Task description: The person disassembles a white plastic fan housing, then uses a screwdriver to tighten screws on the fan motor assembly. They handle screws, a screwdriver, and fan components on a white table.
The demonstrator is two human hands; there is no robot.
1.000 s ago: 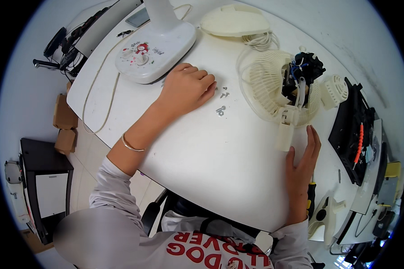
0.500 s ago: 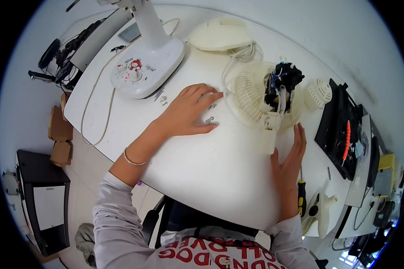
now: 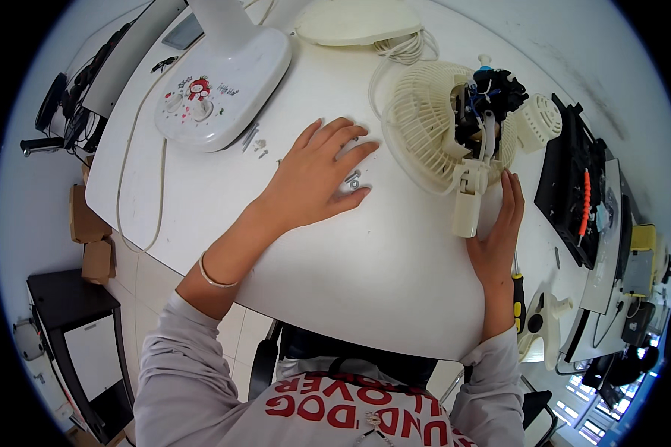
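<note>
My left hand (image 3: 317,177) rests on the white table (image 3: 380,276), palm down with its fingers spread. Small screws (image 3: 353,179) lie between its thumb and index finger. At the right, my right hand (image 3: 497,242) is stretched out beside the cream neck (image 3: 466,212) of a partly dismantled fan. Its fingertips reach the rim of the cream fan grille (image 3: 417,112); whether they press on it I cannot tell. The dark motor with blue wires (image 3: 492,93) sits exposed over the grille. Neither hand holds anything.
A white fan base (image 3: 238,74) stands at the left, with loose screws (image 3: 255,140) beside it. Behind lie a cream base (image 3: 358,22) and coiled cord (image 3: 406,48). To the right are a vented cover (image 3: 538,123), a black tool case (image 3: 570,186) and a yellow-black screwdriver (image 3: 518,302).
The view has shifted and come a little closer. My left hand has moved slightly around the screws, its fingers still spread. My right hand stays beside the fan neck.
</note>
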